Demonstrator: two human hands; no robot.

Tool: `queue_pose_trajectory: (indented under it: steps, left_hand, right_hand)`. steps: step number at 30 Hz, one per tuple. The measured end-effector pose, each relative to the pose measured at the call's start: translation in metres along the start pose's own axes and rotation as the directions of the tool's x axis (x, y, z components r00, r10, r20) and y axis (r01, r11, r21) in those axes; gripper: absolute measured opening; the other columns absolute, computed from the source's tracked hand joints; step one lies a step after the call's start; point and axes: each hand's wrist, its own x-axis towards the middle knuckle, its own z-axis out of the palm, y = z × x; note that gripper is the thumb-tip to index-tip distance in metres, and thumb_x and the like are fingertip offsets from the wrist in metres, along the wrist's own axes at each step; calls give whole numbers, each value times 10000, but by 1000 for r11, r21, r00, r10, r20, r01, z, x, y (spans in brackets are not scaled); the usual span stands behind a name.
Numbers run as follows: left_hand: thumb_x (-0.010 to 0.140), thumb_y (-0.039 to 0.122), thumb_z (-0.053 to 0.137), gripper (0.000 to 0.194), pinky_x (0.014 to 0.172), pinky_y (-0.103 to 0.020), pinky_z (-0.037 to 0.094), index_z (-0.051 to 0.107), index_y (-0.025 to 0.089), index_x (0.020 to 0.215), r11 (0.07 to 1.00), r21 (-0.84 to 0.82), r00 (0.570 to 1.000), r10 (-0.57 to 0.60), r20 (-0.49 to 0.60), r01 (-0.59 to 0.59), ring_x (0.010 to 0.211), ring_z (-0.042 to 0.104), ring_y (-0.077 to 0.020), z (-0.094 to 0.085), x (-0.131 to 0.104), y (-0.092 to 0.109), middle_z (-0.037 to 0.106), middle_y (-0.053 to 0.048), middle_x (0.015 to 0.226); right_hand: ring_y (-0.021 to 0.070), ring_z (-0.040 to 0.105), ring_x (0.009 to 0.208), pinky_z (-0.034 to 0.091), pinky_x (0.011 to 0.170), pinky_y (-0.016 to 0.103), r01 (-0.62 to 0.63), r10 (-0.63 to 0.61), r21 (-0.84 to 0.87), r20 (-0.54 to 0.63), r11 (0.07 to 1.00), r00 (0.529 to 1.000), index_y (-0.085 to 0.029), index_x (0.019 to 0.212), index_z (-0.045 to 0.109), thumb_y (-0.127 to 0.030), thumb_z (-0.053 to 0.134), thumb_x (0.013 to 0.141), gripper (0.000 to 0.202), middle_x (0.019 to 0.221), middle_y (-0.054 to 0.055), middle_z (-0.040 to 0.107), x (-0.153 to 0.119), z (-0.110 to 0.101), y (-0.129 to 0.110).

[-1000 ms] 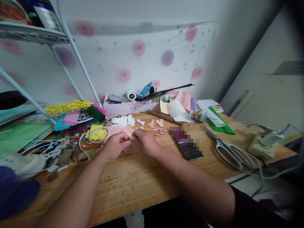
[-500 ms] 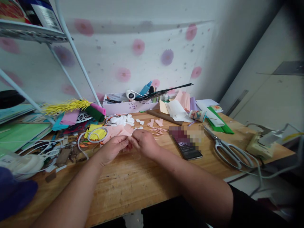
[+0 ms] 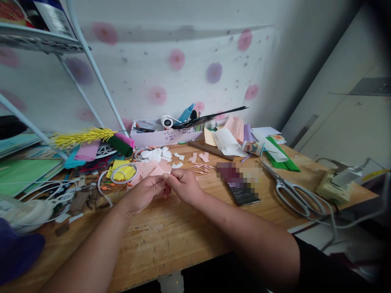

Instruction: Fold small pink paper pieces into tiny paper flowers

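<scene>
Above a brown wooden table point(image 3: 171, 244), left hand point(image 3: 146, 192) and right hand point(image 3: 185, 186) meet, fingers pinched closed, anything gripped hidden; pale-pink paper sheets point(image 3: 154, 167) lie just behind, thin pink paper slivers point(image 3: 203, 167) nearby. Seemingly fine shaping; next calls for light pressure.

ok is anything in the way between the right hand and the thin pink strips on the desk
Nothing visible: the thin pink strips lie just beyond the right hand, with only the wooden desk showing between. The phone lies right of that path; the left hand is on the opposite side.
</scene>
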Motion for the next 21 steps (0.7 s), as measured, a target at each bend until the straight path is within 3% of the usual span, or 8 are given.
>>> queue_pose_trajectory:
  steps: [5, 9, 11, 15, 21]
  left_hand:
    - [777, 332, 491, 243, 574, -234, 335, 550, 121, 673, 1000, 20, 997, 7, -78, -5, 611, 431, -100, -1, 1, 1, 489, -12, 645]
    - [768, 328, 505, 224, 575, -228, 339, 554, 128, 680, 998, -61, 993, -3, -114, -4, 620, 425, -99, 0, 1, 3, 479, -6, 634]
    - [764, 328, 512, 214, 584, -225, 343, 556, 131, 694, 996, -94, 993, -13, -118, 2, 633, 430, -100, 0, 1, 3, 482, -5, 643]
    - [774, 323, 501, 209, 606, -227, 343, 552, 132, 705, 993, -116, 995, -18, -99, 7, 643, 441, -101, 0, 0, 1, 486, -6, 651]
    - [733, 346, 552, 229, 564, -221, 331, 559, 122, 690, 994, -103, 997, 24, -75, -32, 592, 419, -96, 1, 0, 1, 488, -10, 621]
  right_hand:
    - [69, 503, 514, 395, 524, 183, 10, -14, 179, 20, 984, 1000, -152, 568, 452, -432, 466, 768, 344, 514, -28, 527, 6, -5, 8]
    - [94, 559, 538, 464, 567, 251, 23, -107, 572, 114, 820, 988, -182, 852, 473, -397, 533, 731, 254, 607, -45, 537, 9, -3, 11]
    - [97, 564, 532, 475, 570, 264, 18, -119, 629, 118, 777, 986, -180, 836, 478, -370, 564, 713, 242, 597, -45, 535, 10, -1, 11]
    - [97, 566, 530, 472, 570, 260, -3, -49, 549, 81, 836, 996, -165, 720, 468, -363, 542, 735, 212, 556, -37, 537, 8, 1, 10]
    - [88, 561, 535, 446, 557, 220, 25, -28, 271, 4, 962, 1000, -162, 709, 458, -378, 491, 774, 228, 568, -20, 569, 4, -2, 3]
